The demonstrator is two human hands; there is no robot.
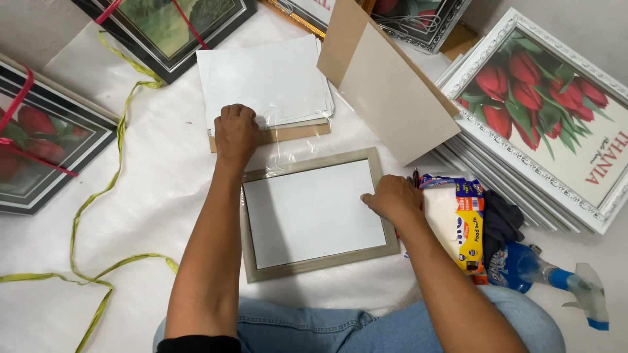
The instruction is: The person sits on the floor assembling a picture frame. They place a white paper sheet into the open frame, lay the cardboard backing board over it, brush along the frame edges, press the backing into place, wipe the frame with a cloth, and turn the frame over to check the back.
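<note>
My left hand [235, 131] rests knuckles-up, fingers curled on the near-left corner of the white sheet stack [268, 82], straight ahead of the grey frame [318, 214]. Right hand [394, 198] lies flat, fingers loose, on the frame's right edge; frame's long axis runs left-right before my knees.

grey-green frame [318, 263], white sheets [268, 78], yellow-green ribbon [98, 196], red tulip print [530, 91]

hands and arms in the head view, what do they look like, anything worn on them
Both forearms are bare from the elbow down. The left hand and right hand wear no gloves, and no rings, watch or bracelet can be seen. A dark, black-looking sleeve edge shows at the left upper arm, near the bottom of the picture. No sleeve shows on the right arm.
</note>
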